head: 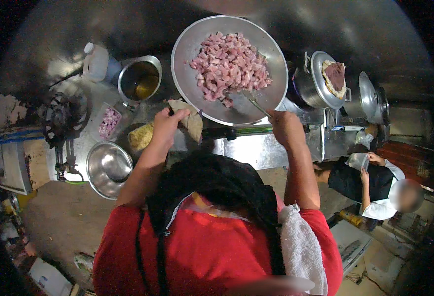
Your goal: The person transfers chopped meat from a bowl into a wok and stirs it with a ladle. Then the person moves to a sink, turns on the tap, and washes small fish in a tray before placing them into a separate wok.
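Observation:
A wide metal wok holds a heap of raw, pale pink meat pieces. My right hand grips the handle of a metal spatula, whose far end is in the meat. At the wok's lower left, my left hand holds a folded beige cloth near the rim. Below that hand lies a container of yellowish minced food. Chopped purple-white onion fills a clear container farther left. A metal pot with yellow-brown liquid stands left of the wok.
An empty-looking steel bowl sits at the counter's left edge, near a black gas burner. A plastic jug stands behind. Lidded pots are at right. Another person holds a plastic bag farther right.

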A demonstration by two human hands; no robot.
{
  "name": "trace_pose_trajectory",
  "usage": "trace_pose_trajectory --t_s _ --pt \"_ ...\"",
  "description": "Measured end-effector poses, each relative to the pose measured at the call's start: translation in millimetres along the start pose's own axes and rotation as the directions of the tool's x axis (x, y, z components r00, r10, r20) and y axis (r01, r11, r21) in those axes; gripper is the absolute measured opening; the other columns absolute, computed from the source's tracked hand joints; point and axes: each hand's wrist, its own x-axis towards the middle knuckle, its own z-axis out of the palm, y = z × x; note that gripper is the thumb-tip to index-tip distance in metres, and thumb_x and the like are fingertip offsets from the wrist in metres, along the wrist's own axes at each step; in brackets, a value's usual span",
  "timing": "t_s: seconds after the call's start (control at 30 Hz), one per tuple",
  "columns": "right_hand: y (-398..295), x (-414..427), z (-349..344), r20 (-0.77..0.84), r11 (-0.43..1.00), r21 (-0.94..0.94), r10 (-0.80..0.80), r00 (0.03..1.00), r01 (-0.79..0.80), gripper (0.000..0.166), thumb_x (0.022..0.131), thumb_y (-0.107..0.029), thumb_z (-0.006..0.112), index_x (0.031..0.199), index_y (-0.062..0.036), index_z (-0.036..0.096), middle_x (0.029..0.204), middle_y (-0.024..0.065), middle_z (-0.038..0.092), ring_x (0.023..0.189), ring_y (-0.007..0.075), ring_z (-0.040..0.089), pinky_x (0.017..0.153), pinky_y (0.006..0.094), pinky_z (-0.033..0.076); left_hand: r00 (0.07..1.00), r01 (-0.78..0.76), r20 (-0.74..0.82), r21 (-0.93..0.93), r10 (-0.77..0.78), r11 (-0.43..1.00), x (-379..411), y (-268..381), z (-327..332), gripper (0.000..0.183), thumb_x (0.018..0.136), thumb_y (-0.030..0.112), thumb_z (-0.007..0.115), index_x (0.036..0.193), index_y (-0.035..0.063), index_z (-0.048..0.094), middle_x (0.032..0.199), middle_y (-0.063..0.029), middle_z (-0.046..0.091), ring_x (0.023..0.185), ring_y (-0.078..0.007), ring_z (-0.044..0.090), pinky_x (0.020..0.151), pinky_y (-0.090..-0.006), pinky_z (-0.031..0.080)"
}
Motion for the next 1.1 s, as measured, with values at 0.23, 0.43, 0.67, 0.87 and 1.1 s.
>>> trace_pose_trajectory --t_s 0.23,0.43,0.67,0.87,1.1 --pt "3 3 -64 -0.213 0.981 -0.060 0.169 0.962 -0.186 0.030 0.093 -0.019 0.045 0.114 -0.0232 0.066 0.095 0.0200 0.067 0.086 0.0369 0.067 0.076 0.0481 0.053 0.998 0.036 -0.047 0.015 -0.035 0.999 -16 17 15 0.030 0.078 0.011 0.073 0.103 -0.0006 0.062 0.094 -0.0060 0.067 0.083 -0.0148 0.063 0.075 -0.0297 0.050" --pt "-5 30 -46 -0.031 0.987 -0.069 0.143 0.989 -0.144 0.027 0.093 -0.025 0.047 0.112 -0.0200 0.066 0.095 0.0200 0.067 0.089 0.0392 0.066 0.079 0.0496 0.052 0.996 0.050 0.069 0.048 -0.053 0.998 -25 3 20 0.032 0.078 0.018 0.074 0.106 0.0068 0.064 0.094 0.0007 0.066 0.082 -0.0105 0.059 0.063 -0.0248 0.040" --pt "17 124 -47 -0.369 0.988 0.146 0.094 0.924 -0.042 0.026 0.092 -0.024 0.049 0.107 -0.0177 0.068 0.092 0.0216 0.067 0.089 0.0389 0.065 0.078 0.0503 0.051 0.993 0.078 0.092 -0.005 -0.078 0.997 -21 -2 7 0.029 0.079 0.014 0.072 0.104 0.0031 0.063 0.098 -0.0039 0.067 0.089 -0.0149 0.062 0.077 -0.0294 0.047" --pt "-8 121 -15 -0.153 0.971 0.175 -0.134 0.979 0.161 0.028 0.090 -0.026 0.056 0.114 -0.0200 0.067 0.096 0.0241 0.065 0.092 0.0412 0.063 0.083 0.0466 0.049 0.992 0.061 0.108 0.005 -0.061 0.998 -22 1 2 0.030 0.080 0.015 0.072 0.106 0.0036 0.063 0.098 -0.0040 0.066 0.090 -0.0157 0.062 0.076 -0.0304 0.048" --pt "38 111 -54 -0.188 0.997 -0.069 0.021 0.982 -0.035 0.024 0.089 -0.023 0.050 0.099 -0.0117 0.069 0.094 0.0208 0.067 0.090 0.0399 0.065 0.079 0.0483 0.052 0.986 0.045 0.162 0.001 -0.044 0.999 -22 5 7 0.029 0.080 0.015 0.071 0.105 0.0031 0.063 0.099 -0.0054 0.067 0.089 -0.0161 0.063 0.079 -0.0320 0.050"
